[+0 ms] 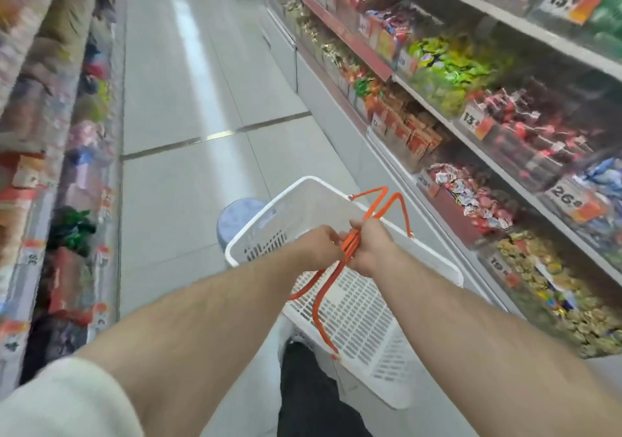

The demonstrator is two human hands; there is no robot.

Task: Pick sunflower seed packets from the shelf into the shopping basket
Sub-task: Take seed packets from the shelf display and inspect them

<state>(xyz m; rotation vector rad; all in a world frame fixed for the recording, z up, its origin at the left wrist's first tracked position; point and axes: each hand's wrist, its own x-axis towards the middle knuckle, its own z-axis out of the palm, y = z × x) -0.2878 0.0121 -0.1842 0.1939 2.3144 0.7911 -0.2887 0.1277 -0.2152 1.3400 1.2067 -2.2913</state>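
Note:
A white plastic shopping basket [363,315] with slotted walls hangs in front of me, tilted, with nothing visible inside it. Its two orange handles [350,246] are gathered together above it. My left hand [318,246] grips the handles from the left and my right hand [370,248] grips them from the right, the two hands almost touching. Shelves of wrapped sweets and snack packets [447,70] run along the right. I cannot tell which packets hold sunflower seeds.
A grey tiled aisle floor [188,100] stretches ahead between two shelf rows. The left shelves [50,134] are blurred. A bluish round stool or bucket [240,219] stands on the floor just beyond the basket. Price tags [474,120] line the right shelf edges.

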